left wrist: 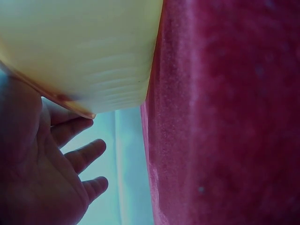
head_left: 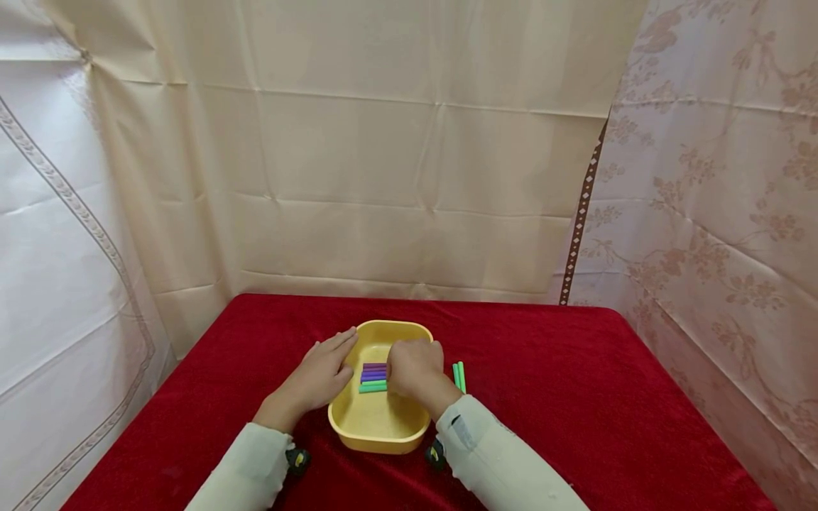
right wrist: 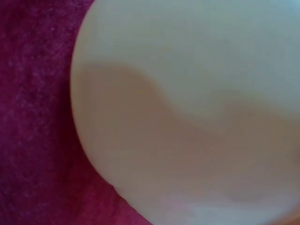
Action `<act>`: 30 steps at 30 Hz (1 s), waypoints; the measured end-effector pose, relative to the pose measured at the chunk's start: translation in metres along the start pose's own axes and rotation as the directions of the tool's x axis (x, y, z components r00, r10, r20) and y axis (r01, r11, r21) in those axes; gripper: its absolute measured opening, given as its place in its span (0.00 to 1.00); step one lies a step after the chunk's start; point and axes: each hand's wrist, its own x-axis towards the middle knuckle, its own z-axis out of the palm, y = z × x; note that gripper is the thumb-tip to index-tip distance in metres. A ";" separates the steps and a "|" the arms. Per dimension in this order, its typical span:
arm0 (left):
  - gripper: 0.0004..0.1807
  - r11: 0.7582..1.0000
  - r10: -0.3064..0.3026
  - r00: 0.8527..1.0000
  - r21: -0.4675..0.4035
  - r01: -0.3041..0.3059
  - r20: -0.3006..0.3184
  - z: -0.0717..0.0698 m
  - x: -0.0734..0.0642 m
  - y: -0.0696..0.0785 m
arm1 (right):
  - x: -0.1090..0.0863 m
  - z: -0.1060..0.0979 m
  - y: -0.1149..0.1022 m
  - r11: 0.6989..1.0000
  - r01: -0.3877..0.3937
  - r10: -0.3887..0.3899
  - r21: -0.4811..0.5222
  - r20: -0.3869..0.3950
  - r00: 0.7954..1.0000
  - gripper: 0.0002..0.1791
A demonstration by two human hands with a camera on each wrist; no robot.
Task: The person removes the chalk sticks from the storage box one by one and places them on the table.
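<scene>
A yellow plastic tub stands on the red cloth, its outer wall filling much of both wrist views. My left hand rests at its left rim, fingers extended; in the left wrist view the fingers spread beside the outer wall. Inside the tub, a row of purple, violet and green sticks lies side by side. Reaching over the right rim, my right hand has its fingers curled down at the right end of the nearest green stick. The fingertips and the sticks' right ends are hidden beneath it.
Two more green sticks lie on the cloth just right of the tub, close to the right forearm. The red cloth covers the whole table. A cream curtain hangs behind, with patterned cloth at the right.
</scene>
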 end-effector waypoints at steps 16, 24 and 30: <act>0.33 1.000 -0.009 1.000 -0.006 0.009 0.001 -0.002 -0.001 0.002 | -0.002 0.005 0.000 0.999 0.016 -0.017 -0.028 -0.022 1.000 0.14; 0.33 1.000 -0.019 1.000 -0.014 0.019 0.012 -0.003 -0.001 0.003 | -0.003 0.008 0.001 0.999 0.033 -0.034 -0.030 -0.044 0.998 0.11; 0.33 1.000 -0.017 1.000 -0.014 0.018 0.010 -0.004 -0.001 0.005 | -0.005 0.009 -0.001 0.997 0.037 -0.042 -0.067 -0.070 0.997 0.13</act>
